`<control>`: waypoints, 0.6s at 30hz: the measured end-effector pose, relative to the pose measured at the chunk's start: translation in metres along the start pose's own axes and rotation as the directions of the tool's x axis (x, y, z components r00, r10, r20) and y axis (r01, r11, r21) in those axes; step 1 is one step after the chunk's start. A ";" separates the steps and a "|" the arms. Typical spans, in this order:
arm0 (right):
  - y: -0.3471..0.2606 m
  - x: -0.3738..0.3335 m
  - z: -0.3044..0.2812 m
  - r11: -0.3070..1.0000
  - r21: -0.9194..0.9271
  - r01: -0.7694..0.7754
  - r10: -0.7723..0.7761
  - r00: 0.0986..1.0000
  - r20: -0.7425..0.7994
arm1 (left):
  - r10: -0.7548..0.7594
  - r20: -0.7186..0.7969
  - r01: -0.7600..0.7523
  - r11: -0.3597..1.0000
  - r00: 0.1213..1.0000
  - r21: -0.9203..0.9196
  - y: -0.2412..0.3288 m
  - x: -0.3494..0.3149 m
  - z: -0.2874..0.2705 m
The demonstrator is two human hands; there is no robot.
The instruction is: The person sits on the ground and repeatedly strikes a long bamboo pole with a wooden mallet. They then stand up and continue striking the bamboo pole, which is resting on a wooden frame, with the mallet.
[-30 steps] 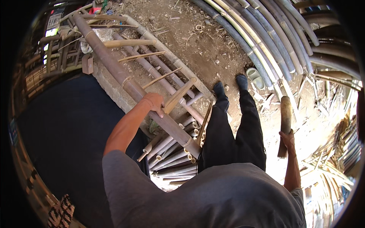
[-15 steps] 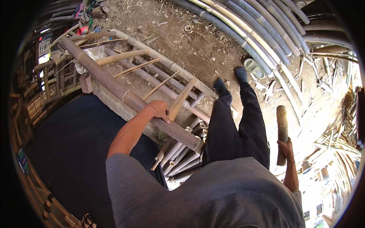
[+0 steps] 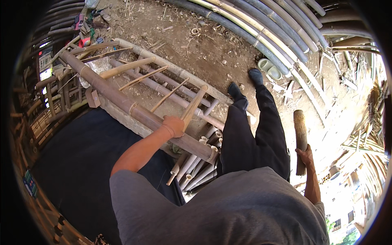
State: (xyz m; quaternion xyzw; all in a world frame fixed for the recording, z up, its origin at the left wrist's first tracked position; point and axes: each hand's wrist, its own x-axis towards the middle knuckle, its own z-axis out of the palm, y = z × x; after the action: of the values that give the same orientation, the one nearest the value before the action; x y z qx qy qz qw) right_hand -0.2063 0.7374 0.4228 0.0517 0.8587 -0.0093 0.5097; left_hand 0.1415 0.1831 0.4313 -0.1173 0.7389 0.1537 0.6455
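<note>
We see the left hand (image 3: 173, 125) clenched on the thick bamboo pole (image 3: 134, 109) of a bamboo frame (image 3: 163, 87), just where a slanting bamboo rung (image 3: 194, 107) meets it. From that hand the pole runs up toward ten o'clock and down toward four o'clock, where its cut end lies over a bundle of short bamboo pieces (image 3: 192, 173). The right hand (image 3: 305, 157) is well apart from the frame, at about three o'clock from the left hand, beyond the dark trousers (image 3: 253, 139). It is wrapped around the lower part of a short wooden club (image 3: 301, 136), which points up toward twelve o'clock over the dirt ground (image 3: 204, 49). Long bamboo poles (image 3: 261, 36) lie curved along the top at one o'clock.
</note>
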 end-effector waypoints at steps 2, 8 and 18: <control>-0.014 -0.008 -0.007 1.000 0.028 -0.009 0.009 1.000 -0.001 | -0.215 -0.100 0.222 0.974 0.971 0.057 0.028 0.020 0.034; -0.012 0.002 -0.014 0.999 0.040 0.001 -0.002 0.999 0.038 | -0.432 -0.106 0.444 0.872 0.896 0.204 0.061 0.059 0.053; -0.002 0.028 -0.032 0.996 0.084 -0.003 -0.004 0.997 0.083 | -0.497 0.195 0.525 0.840 0.846 -0.139 0.037 0.051 0.024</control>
State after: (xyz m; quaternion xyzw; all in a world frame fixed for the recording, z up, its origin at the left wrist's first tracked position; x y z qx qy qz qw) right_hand -0.2476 0.7400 0.4130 0.0723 0.8358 -0.0478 0.5422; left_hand 0.1426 0.2273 0.3809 -0.3584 0.6118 0.0525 0.7032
